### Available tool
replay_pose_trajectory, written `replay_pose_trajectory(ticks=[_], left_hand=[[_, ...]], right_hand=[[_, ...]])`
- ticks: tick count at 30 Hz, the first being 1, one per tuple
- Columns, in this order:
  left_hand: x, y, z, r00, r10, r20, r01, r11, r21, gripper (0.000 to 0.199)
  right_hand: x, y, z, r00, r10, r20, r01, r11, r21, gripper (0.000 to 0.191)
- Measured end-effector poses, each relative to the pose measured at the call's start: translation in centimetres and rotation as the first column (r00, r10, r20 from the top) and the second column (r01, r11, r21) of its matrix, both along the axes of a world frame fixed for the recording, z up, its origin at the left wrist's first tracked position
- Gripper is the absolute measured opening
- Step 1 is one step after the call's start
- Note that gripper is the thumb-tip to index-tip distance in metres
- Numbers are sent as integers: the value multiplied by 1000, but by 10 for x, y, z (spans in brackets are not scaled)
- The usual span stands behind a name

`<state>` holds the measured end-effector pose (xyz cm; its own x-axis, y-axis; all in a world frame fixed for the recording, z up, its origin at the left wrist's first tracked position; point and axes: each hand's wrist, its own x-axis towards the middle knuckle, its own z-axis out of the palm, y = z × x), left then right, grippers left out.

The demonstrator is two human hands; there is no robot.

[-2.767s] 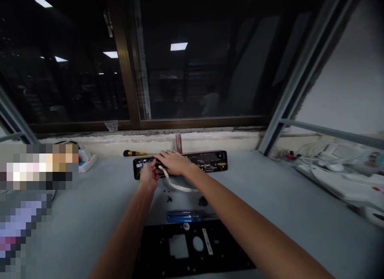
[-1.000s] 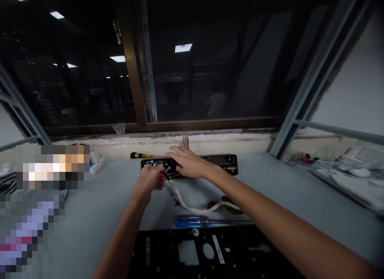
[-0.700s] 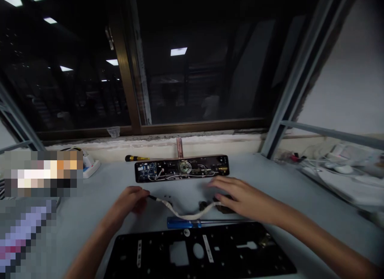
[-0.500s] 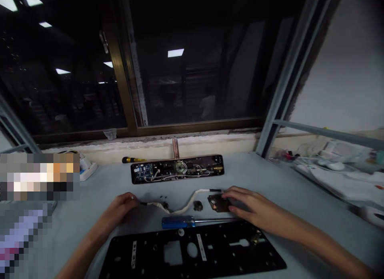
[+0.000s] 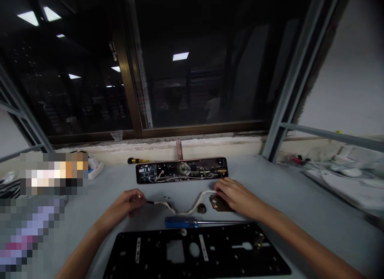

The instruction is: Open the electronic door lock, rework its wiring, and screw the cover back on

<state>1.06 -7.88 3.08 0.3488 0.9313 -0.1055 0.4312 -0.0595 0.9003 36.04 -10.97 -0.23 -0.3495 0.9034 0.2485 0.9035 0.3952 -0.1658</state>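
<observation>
A white wrapped cable [image 5: 192,210] with dark ends curves between my hands. My left hand [image 5: 133,203] pinches its left end. My right hand [image 5: 231,192] is closed around its right end, and the fingers hide that tip. Under the right hand lies a brownish metal plate [image 5: 220,204], partly covered. A small round dark part [image 5: 202,208] rests below the cable. Nearer to me are a blue-handled screwdriver [image 5: 181,222] and a large black panel [image 5: 162,245] with cutouts.
A long black housing [image 5: 182,171] with circuit board and wires lies beyond my hands. Behind it is a yellow-black screwdriver [image 5: 136,160]. A white power strip [image 5: 96,169] sits at the left, plastic bags and cables [image 5: 342,169] at the right. Metal posts flank the window.
My right hand has closed over the cable's right end, where its fingers were more spread before. The camera view has shifted slightly, moving the scene right.
</observation>
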Motion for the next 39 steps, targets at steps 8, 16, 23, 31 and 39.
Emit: replay_pose_trajectory(ticks=[8,16,23,31,39], left_hand=[[-20,-6,-8,998,8,-56,-2,995,103,30],[-39,-9,-8,928,-41,-371,160,942,294,27],[-45,-26,-4,819,-162,-550,382,870,312,24],[-34,-18,-7,722,-85,-687,469,790,395,23],[-8,-46,-3,864,-43,-501,373,724,581,23]], right_hand=[[0,-35,19,970,-50,-240,7,984,-176,23],[-11,-19,13,966,6,-259,-44,989,-143,26],[-15,15,3,978,53,-201,-79,989,-126,25],[-14,25,-10,976,40,-213,-58,995,-78,26],[1,-18,6,934,-6,-357,-61,982,-178,27]])
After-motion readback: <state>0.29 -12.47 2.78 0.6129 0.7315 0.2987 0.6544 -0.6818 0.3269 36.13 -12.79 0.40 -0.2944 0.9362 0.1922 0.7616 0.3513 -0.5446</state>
